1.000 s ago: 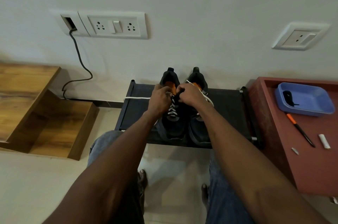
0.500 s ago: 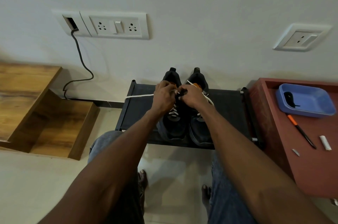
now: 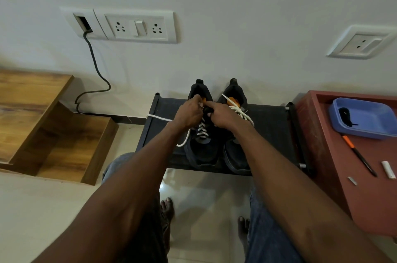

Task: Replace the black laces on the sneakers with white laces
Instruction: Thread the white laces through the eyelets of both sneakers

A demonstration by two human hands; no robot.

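Both hands, left hand [image 3: 189, 113] and right hand [image 3: 223, 113], pinch the white lace [image 3: 202, 128] at the left sneaker's [image 3: 202, 146] top eyelets, apparently threading; fingertips are obscured. Next: pull ends even, both sneakers on the black rack [image 3: 268, 121].

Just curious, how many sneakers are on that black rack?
2: the left sneaker under both hands, the right sneaker beside it, touching or nearly so. None seem hidden.

A room in a home. Wall sockets [image 3: 136, 26] sit upper left of the frame. A low shoe rack [image 3: 270, 125] stands on tiled floor [image 3: 43, 209].
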